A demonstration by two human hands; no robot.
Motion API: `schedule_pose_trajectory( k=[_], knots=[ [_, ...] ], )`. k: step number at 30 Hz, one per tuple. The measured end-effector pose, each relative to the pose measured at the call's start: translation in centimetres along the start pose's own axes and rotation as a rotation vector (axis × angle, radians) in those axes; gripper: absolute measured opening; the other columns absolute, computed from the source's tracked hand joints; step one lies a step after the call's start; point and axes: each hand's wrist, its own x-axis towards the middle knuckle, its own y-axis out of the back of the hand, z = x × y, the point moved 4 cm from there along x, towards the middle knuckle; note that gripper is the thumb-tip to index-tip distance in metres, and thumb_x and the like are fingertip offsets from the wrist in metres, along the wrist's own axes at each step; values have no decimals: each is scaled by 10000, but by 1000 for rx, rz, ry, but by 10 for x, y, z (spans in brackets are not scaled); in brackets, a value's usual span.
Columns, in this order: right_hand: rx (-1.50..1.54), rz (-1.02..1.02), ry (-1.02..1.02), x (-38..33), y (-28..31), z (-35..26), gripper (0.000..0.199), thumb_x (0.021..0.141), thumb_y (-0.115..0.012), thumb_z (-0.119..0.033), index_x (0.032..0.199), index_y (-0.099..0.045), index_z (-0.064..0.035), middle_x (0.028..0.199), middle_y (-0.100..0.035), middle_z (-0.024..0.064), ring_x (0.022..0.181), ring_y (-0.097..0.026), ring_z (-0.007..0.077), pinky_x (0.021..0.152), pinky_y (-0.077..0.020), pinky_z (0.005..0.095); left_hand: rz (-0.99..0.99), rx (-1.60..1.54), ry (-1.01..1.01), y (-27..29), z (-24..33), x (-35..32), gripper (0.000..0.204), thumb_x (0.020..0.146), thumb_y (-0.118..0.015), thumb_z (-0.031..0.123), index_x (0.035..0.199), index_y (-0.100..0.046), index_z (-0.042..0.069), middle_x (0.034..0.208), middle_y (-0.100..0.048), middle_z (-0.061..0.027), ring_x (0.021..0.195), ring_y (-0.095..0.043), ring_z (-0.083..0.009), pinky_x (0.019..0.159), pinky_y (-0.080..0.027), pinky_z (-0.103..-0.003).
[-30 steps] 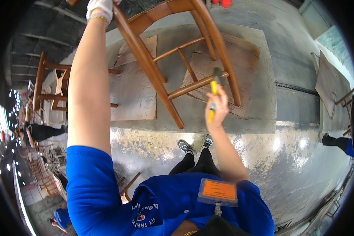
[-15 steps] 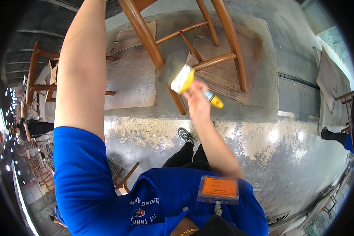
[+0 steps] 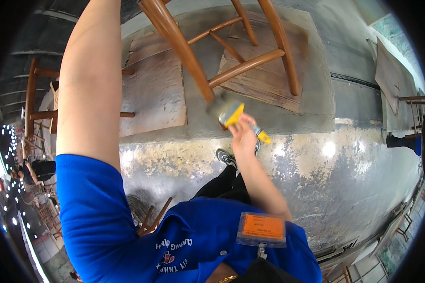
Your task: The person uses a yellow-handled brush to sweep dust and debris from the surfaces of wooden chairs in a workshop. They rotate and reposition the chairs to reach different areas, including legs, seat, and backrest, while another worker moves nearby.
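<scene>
In my right hand (image 3: 244,134) is a wide flat paintbrush (image 3: 232,115) with a yellow ferrule and a yellow-tipped handle; the fingers are closed around it. Its dark bristles, smeared by motion, lie against the lower end of the nearest leg of a brown wooden chair frame (image 3: 245,67). The frame's legs and crossbars lean at a slant, and its upper part is cut off by the top edge. My left arm (image 3: 90,80) stretches up past the left side of the frame, its hand beyond the picture.
Under the chair, brown cardboard sheets (image 3: 151,89) cover a grey slab (image 3: 311,113). Another wooden chair (image 3: 30,94) stands behind my left arm. At the far right are a tilted board (image 3: 387,78) and a person's dark-clad leg (image 3: 401,142). Another person (image 3: 40,170) is at far left.
The brush in my right hand has moved down the near leg to its lower end, and the bristles have turned against it. My left arm has shifted slightly left.
</scene>
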Motion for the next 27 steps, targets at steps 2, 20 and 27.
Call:
schedule_pose_trajectory(
  k=[2,20,27],
  knots=[
    [-210,264,-32,-4,30,3,140,1011,-611,-40,1082,-633,-159,1200,-684,91,1142,-674,293,963,-568,515,10,122,22,2,1,-2,253,973,-721,317,994,-628,83,701,-549,-36,539,-530,-174,524,-534,-331],
    [-263,450,617,143,37,-228,89,917,-787,-122,921,-712,-73,1032,-732,111,999,-720,257,831,-588,435,4,79,111,1,-12,18,286,1011,-678,324,1021,-615,45,754,-474,-23,646,-553,-142,711,-570,-327],
    [-82,-424,465,128,-75,-246,60,943,-716,-15,953,-687,-67,1023,-711,95,915,-732,230,754,-623,369,58,68,126,5,-13,21,294,1009,-696,321,976,-611,41,730,-485,-12,621,-536,-149,731,-590,-341]
  ],
)
